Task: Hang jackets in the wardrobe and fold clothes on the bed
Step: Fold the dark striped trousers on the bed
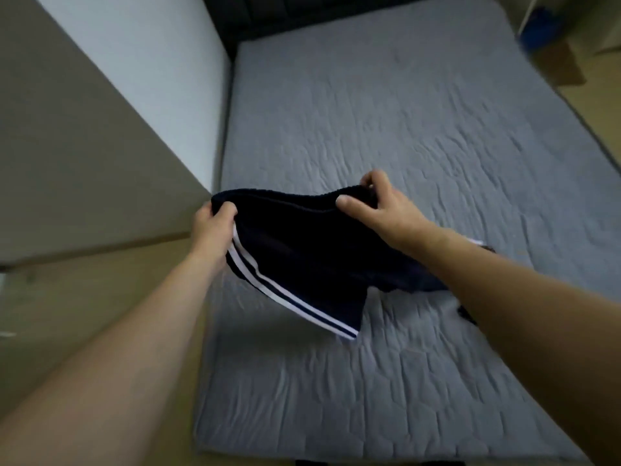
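While both hands — left [215,227], right [376,210] — pinch the shorts' [302,257] waistband above the bed [403,129], folding starts — next, probably lay flat.

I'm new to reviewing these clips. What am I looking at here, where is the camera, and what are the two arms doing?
There is no machine here. A person wears a camera on the head, so this single view looks forward and down along their own bare arms. Below is a bed with a grey quilted cover. The left hand and the right hand each hold one end of the top edge of a pair of dark shorts with white side stripes. Both keep a closed grip on the cloth. The shorts hang above the bed, with the lower part trailing toward the cover on the right.
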Demonstrator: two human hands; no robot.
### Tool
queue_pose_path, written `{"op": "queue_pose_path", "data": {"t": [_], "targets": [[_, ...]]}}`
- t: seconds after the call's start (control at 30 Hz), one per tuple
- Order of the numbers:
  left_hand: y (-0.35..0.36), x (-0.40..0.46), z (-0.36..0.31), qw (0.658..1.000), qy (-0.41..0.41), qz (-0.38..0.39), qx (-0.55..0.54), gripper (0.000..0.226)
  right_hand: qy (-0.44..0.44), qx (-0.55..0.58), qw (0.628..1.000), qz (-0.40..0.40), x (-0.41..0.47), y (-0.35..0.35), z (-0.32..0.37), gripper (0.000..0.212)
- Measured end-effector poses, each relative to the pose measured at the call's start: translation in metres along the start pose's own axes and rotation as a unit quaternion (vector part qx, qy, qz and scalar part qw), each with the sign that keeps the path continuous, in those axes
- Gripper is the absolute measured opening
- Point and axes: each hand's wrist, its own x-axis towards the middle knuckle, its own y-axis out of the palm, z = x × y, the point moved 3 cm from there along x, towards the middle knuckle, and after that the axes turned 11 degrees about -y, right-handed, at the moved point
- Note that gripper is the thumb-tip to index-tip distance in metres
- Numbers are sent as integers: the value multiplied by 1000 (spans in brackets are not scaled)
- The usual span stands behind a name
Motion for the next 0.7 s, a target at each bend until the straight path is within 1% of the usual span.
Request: {"op": "queue_pose_path", "data": {"t": [0.07, 0.1, 0.13, 0.17, 0.2, 0.3, 0.4, 0.47, 0.53, 0.57, 0.63, 0.7], "targets": [[-72, -16, -47, 1000, 17, -6, -18, 12, -78, -53, 993, 76, 17, 7, 84, 62], [-105, -26, -71, 999, 27, -1, -20, 13, -113, -85, 985, 98, 25, 9, 123, 61], [-137, -38, -94, 999, 42, 9, -17, 14, -139, -111, 979, 99, 34, 9, 162, 55], [-168, -51, -116, 998, 56, 16, -14, 15, -155, -124, 977, 81, 42, 7, 200, 47], [-199, -66, -137, 997, 74, 17, -11, 17, -160, -114, 979, 58, 48, 5, 236, 39], [-279, -113, -203, 987, 156, 4, 20, 17, -147, -28, 988, 26, 65, -3, 340, 28], [-342, -159, -266, 975, 218, -1, 44, 19, -170, 22, 985, 2, 78, -12, 428, 28], [-376, -188, -299, 968, 239, 2, 73, 21, -181, 54, 982, -15, 83, -15, 476, 31], [-403, -216, -321, 964, 250, 15, 92, 30, -182, 63, 981, -36, 89, -15, 515, 39], [-414, -229, -330, 962, 259, 37, 82, 36, -182, 61, 980, -47, 92, -14, 531, 45], [-429, -254, -341, 951, 285, 121, 10, 39, -186, 41, 980, -56, 96, -7, 555, 54], [-436, -276, -350, 918, 308, 239, -77, 42, -194, 29, 979, -52, 98, 4, 573, 60]]}}
